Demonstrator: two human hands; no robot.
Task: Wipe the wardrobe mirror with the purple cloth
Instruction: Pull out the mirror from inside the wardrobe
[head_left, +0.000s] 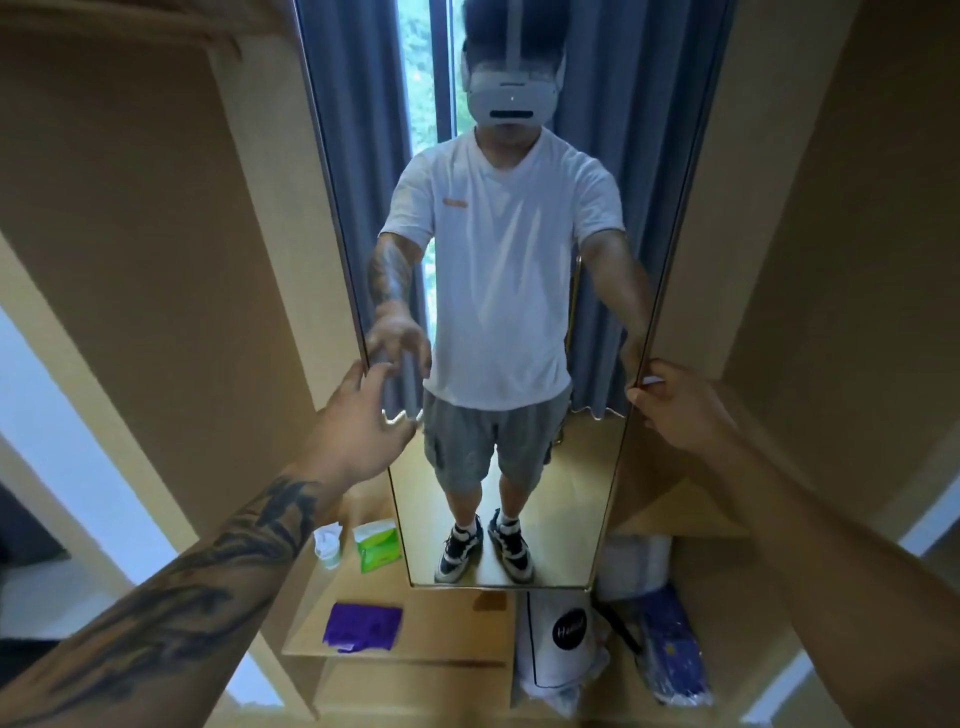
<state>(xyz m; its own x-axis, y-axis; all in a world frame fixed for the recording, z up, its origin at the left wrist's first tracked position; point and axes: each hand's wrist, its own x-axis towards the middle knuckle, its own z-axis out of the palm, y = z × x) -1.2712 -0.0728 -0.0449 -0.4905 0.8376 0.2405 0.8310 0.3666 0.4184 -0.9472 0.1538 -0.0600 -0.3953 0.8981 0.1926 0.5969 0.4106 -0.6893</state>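
One tall mirror (519, 312) hangs in the middle of the wardrobe, and both hands are up at its edges. The left hand (358, 431) sits at the mirror's left edge with fingers spread and relaxed — nothing in that grip, fingertips right at the glass or frame, can't tell if they actually touch. The right hand (680, 400) is at the mirror's right edge with fingers curled around the edge, so that grip looks closed on the mirror itself.

The purple cloth (362, 626) — just one — lies flat on the wooden shelf (447, 639) below the mirror's bottom left corner, well apart from both hands.

Further back on that same shelf, just left of the mirror's lower edge, there's one green tissue pack (376, 545) and one small white container (328, 545) beside it. Under the mirror's bottom right corner: one white bag with a black round logo (558, 639) and one blue patterned bag (670, 654) next to it.
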